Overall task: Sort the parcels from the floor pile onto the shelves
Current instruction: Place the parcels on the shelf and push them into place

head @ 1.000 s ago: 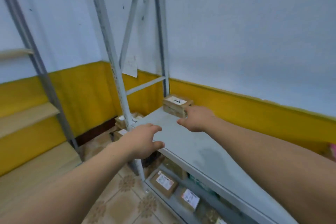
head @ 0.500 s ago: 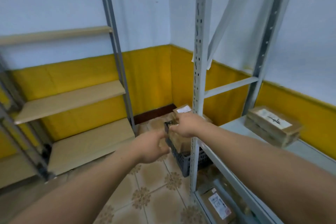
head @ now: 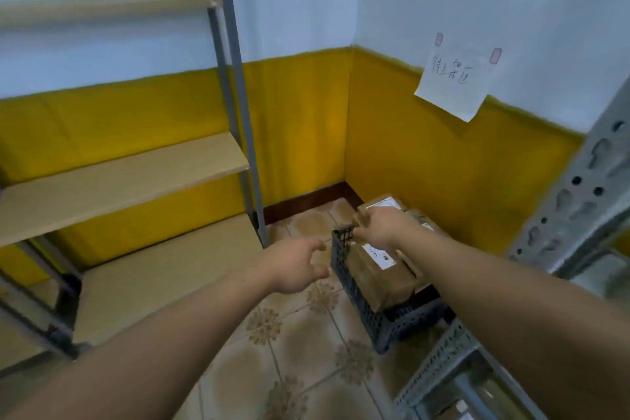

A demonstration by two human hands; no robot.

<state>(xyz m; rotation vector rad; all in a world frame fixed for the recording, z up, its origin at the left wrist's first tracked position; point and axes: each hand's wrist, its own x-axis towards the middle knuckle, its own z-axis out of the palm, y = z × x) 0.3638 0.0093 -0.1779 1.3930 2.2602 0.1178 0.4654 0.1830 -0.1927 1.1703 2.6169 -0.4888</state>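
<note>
Several brown cardboard parcels (head: 375, 283) with white labels lie stacked in a dark plastic lattice crate (head: 343, 278) on the patterned tiled floor (head: 300, 351), in the yellow-walled corner. From the head camera, the right hand (head: 381, 228) reaches onto the top parcel at its far edge; whether its fingers have closed on it cannot be told. The left hand (head: 289, 266) hovers just beside the crate, fingers spread wide, holding nothing. Judging by the loaded crate, most of the sorting onto the pale wooden shelves (head: 119, 187) remains.

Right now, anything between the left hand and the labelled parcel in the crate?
Only the wall of the black crate, between the left hand and the labelled parcel. The parcel rises above the rim; its top looks reachable.
</note>
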